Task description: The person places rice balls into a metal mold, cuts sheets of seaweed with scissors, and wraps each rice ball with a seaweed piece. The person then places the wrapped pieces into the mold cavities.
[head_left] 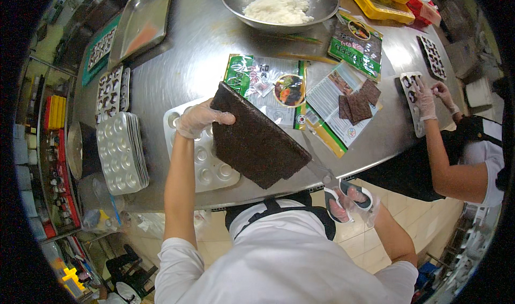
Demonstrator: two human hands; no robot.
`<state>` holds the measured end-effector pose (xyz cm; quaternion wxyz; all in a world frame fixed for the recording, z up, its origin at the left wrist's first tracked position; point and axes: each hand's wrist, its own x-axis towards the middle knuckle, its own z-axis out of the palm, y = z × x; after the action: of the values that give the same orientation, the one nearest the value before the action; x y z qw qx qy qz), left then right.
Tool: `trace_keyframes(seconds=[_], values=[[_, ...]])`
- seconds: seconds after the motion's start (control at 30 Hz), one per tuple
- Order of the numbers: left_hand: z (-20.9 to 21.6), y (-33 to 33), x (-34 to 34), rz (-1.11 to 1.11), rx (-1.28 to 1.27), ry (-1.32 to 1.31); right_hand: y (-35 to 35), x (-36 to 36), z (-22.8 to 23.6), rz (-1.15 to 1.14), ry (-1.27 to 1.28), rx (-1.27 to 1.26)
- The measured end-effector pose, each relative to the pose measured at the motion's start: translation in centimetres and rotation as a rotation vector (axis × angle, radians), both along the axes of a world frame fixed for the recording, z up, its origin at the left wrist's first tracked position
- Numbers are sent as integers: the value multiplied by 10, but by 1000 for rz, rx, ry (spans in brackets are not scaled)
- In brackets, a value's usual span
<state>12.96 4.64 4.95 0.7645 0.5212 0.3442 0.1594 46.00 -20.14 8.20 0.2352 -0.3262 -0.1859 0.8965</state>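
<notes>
"Where are the dark sheets (255, 143)?"
"Above the counter (185, 57), pinched in the left grip (197, 119); the right grip (354, 201) is wrapped round the scissors (328, 180)."
"And the containers?"
"The steel bowl (234, 11) holds white rice (280, 8); the metal tray (144, 9), something pinkish (142, 39), perhaps fish, too blurred to be sure."

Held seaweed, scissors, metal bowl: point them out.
Held seaweed (257, 140), head view: middle of its dark face.
Scissors (328, 179), head view: metal near the pivot.
Metal bowl (325, 1), head view: inner wall, right side.
</notes>
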Motion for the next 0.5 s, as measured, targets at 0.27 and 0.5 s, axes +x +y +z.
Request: trace_keyframes(seconds=[0.27, 0.5], values=[[9, 4, 6, -51, -11, 20, -3, -5, 0, -1, -91, 56], [13, 4, 10, -79, -2, 39, -3, -11, -8, 9, -68, 15]])
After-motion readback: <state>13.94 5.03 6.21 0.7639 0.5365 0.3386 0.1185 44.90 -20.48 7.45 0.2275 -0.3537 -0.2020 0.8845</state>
